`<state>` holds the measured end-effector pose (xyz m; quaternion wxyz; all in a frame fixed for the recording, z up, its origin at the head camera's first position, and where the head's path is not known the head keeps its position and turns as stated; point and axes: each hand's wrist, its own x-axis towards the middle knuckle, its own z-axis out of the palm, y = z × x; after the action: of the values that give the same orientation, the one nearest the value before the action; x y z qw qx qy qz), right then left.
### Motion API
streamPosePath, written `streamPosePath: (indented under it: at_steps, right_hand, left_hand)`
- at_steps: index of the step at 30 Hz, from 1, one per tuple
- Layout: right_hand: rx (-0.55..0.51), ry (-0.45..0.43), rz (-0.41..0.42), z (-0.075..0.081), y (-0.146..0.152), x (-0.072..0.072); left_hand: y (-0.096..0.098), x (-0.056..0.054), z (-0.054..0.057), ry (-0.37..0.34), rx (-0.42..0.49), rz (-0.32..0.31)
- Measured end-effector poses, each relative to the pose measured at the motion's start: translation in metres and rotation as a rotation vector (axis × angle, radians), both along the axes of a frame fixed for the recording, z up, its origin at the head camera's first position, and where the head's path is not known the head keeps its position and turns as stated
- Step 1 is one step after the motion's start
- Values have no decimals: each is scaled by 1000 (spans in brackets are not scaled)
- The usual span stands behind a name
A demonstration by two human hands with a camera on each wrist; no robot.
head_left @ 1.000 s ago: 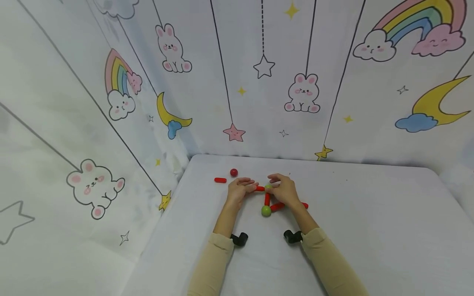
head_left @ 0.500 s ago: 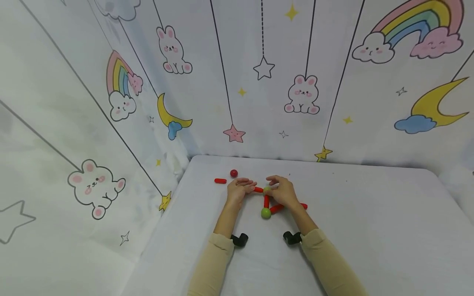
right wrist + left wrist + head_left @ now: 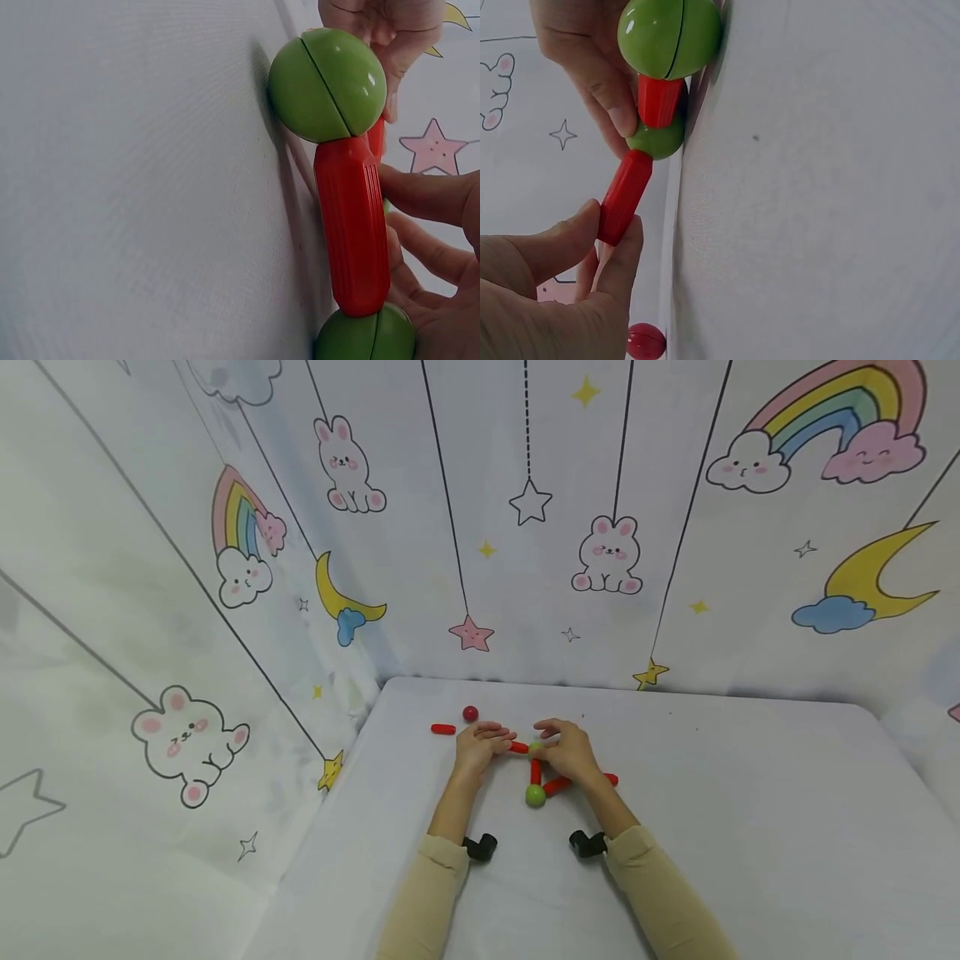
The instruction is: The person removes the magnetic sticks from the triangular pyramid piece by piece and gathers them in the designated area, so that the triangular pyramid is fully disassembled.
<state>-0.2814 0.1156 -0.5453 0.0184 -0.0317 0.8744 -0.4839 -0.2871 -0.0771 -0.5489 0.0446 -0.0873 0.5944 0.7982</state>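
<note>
My left hand [image 3: 477, 753] pinches a red rod [image 3: 626, 196] between thumb and fingers. The rod's other end meets the far green ball [image 3: 657, 139], which my right hand [image 3: 572, 752] grips with its fingertips. From that ball a second red rod [image 3: 536, 772] runs back to a nearer green ball [image 3: 536, 796]. A third red rod [image 3: 351, 225] joins the nearer ball and slopes right, partly hidden under my right wrist in the head view. At its other end is another green ball [image 3: 365, 336]. The end of one more red rod [image 3: 612, 779] shows right of my wrist.
A loose red ball [image 3: 470, 713] and a loose red rod [image 3: 443, 729] lie beyond my left hand, near the far left corner of the white table [image 3: 750, 793]. Behind the table hangs a white curtain [image 3: 547, 610] printed with rabbits, stars and rainbows.
The joined balls and rods have shifted slightly toward me, with both hands keeping their holds. The loose red ball and rod stay where they were on the table.
</note>
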Motion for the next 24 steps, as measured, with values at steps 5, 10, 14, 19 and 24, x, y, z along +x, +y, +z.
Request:
streamPosePath:
  at_steps: [5,10,14,19,24]
  right_hand:
    - [5,-1,4,0,0,1]
    - [16,-27,-28,-1,7,2]
    - [24,-34,-33,-1,13,2]
    - [31,-41,-25,2,14,1]
    - [27,-45,-16,3,11,-1]
  left_hand:
    - [-5,1,0,14,-21,-5]
    - [-25,1,6,37,-16,49]
    - [-33,-1,10,38,11,16]
    - [-34,-3,13,14,6,-6]
    - [-41,-4,16,35,17,16]
